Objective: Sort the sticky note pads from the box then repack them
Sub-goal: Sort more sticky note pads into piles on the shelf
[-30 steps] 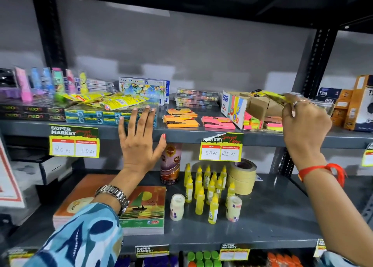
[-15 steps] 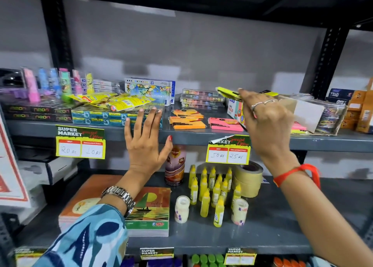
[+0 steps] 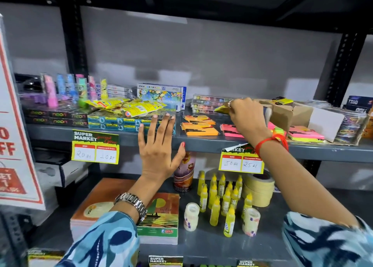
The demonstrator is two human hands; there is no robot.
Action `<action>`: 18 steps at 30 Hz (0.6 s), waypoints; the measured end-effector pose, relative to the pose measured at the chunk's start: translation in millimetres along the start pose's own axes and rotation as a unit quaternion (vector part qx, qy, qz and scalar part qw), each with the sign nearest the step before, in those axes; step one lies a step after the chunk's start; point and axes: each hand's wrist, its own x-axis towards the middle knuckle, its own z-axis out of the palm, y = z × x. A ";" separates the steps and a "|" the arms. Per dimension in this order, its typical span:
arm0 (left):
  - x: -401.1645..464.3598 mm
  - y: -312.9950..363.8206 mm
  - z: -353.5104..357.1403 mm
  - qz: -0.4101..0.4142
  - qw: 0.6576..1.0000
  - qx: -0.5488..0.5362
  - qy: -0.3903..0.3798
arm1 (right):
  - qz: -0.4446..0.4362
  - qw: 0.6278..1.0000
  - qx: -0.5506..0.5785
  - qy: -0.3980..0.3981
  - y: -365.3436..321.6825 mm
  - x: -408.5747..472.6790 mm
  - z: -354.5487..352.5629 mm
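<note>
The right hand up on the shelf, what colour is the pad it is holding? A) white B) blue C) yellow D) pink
C: the right hand pinches a yellow sticky note pad above the shelf, over by the orange pads and pink pads that lie flat there.

**One head camera, facing the shelves**

A single wide-angle view from the person's head looks forward and slightly down at a grey metal shelf unit (image 3: 333,151) from close by. Both forearms reach in from the bottom edge, and the upper shelf's front edge crosses mid-frame.
</note>
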 end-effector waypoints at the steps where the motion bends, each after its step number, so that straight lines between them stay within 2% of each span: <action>1: 0.1 0.0 0.2 0.000 1.000 0.000 0.000 | 0.000 1.000 0.002 0.019 -0.4 -3.0 0.3; 4: 0.6 0.9 1.1 -0.001 1.000 0.001 0.006 | 0.002 0.999 0.013 0.043 -1.6 -5.2 -0.4; 9: -0.1 1.5 3.1 0.000 1.000 -0.003 0.013 | -0.005 0.998 -0.018 -0.055 -1.3 11.2 5.6; 12: 0.2 1.4 2.8 0.000 1.000 -0.004 0.012 | -0.014 0.996 -0.031 -0.080 -0.3 17.0 10.9; 18: -0.5 0.9 2.1 -0.001 1.000 -0.008 0.009 | -0.005 0.999 0.005 -0.045 -0.1 16.3 11.3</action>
